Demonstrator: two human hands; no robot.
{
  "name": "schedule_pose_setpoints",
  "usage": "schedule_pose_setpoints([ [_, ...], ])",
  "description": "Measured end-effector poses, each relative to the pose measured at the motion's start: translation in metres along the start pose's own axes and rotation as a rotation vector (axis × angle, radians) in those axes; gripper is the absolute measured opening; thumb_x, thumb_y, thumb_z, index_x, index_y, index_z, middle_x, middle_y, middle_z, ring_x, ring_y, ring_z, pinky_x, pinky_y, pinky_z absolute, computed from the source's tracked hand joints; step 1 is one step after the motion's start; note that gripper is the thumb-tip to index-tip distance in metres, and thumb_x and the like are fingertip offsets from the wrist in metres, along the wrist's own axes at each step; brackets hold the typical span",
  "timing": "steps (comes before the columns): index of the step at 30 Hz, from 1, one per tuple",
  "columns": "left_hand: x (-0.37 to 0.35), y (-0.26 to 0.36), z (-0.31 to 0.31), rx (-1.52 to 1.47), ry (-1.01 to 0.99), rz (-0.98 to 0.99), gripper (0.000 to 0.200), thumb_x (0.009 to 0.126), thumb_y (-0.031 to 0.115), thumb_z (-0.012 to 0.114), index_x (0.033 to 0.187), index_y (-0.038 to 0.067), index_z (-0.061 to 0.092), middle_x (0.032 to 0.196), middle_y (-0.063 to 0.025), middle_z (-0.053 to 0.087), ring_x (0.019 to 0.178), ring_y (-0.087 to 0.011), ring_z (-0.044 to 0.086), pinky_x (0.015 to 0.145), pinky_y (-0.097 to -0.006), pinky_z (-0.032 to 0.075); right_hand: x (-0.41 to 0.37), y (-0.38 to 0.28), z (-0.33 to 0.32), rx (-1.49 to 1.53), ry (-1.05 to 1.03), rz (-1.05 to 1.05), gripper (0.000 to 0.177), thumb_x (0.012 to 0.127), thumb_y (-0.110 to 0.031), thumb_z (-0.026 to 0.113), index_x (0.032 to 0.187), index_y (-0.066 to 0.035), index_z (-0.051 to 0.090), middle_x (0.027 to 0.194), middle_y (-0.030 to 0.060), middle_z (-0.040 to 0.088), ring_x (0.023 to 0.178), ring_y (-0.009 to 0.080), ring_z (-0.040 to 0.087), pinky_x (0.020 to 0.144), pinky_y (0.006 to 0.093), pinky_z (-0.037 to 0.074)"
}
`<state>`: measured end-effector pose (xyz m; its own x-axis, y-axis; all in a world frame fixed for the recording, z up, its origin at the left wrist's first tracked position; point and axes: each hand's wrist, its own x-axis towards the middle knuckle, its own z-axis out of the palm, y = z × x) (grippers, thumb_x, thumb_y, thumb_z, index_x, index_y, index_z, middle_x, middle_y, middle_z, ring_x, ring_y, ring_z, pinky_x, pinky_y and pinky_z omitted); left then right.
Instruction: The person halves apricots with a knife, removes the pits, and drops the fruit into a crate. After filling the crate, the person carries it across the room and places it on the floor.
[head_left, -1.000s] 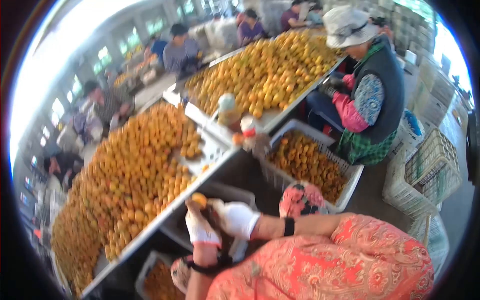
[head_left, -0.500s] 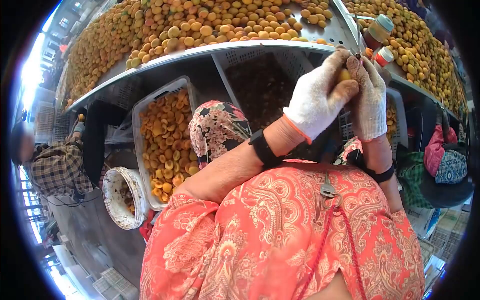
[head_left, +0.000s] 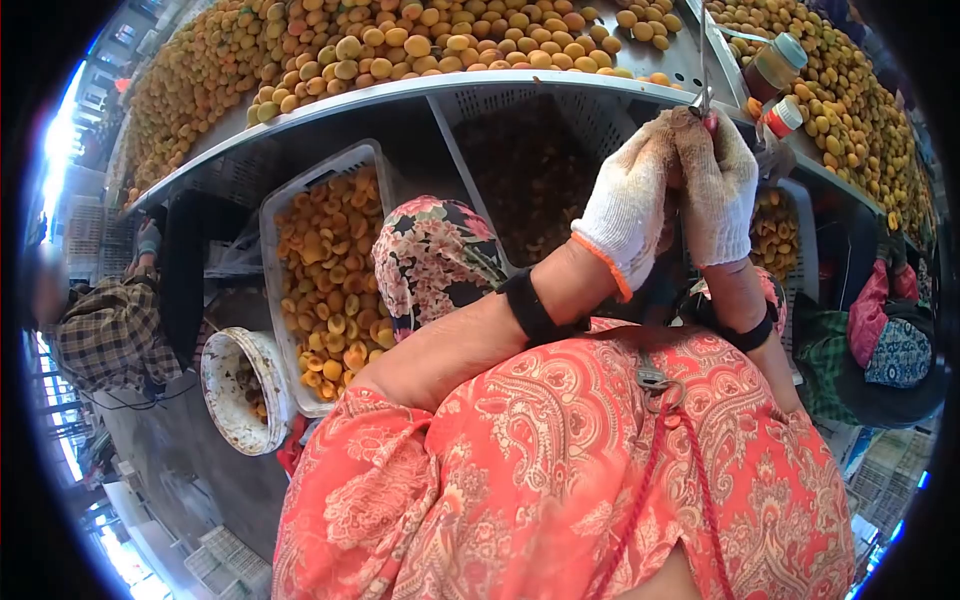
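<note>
Both hands wear white knitted gloves with brown-stained fingers and meet at the table's front edge. My left hand [head_left: 632, 195] has its fingers closed and pressed against the other glove; whatever is inside is hidden. On the right, my right hand [head_left: 722, 190] is closed too, its fingertips around a small dark red piece [head_left: 711, 122] that I cannot identify. A thin metal tool [head_left: 704, 60] rises just above these fingertips. Beyond lie many whole apricots [head_left: 420, 45] on the metal table [head_left: 350, 104].
A crate [head_left: 268, 235] of apricot halves [head_left: 335, 290] stands left, beside a stained white bucket [head_left: 212, 390]. A dark-filled crate [head_left: 610, 125] sits below the table. Two jars [head_left: 775, 68] [head_left: 783, 118] stand right. People sit at left [head_left: 110, 330] and right [head_left: 885, 325].
My left hand has turned and closed in against my right hand. The yellow fruit seen between them is now hidden. The view has shifted slightly.
</note>
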<state>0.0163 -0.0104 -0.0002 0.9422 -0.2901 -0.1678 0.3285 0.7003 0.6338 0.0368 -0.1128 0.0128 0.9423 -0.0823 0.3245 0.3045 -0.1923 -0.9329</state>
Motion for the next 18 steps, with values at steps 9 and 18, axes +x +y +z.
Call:
schedule_pose_setpoints([
  [9,0.009,0.006,-0.011,-0.103,0.125,-0.338,0.033,0.089,0.057,0.056,0.089,0.024,0.060,0.071,0.0033,0.058,0.056,-0.0148,0.053,0.049,-0.0279,0.037,0.003,0.011,-0.007,-0.313,-0.013,-0.304,0.016,0.088,-0.015,0.067,0.086,-0.001,0.058,0.069,0.0164,0.057,0.060,0.0291,0.058,0.058,0.0358,0.046],
  [18,0.022,0.003,-0.001,-0.366,0.290,-0.147,0.051,0.098,0.059,0.039,0.115,0.013,0.055,0.095,-0.0084,0.063,0.078,-0.0235,0.060,0.076,-0.0379,0.049,-0.002,0.002,-0.006,-0.320,-0.036,-0.315,0.016,0.087,-0.014,0.070,0.088,-0.001,0.062,0.070,0.0110,0.060,0.062,0.0144,0.060,0.058,0.0312,0.048],
])
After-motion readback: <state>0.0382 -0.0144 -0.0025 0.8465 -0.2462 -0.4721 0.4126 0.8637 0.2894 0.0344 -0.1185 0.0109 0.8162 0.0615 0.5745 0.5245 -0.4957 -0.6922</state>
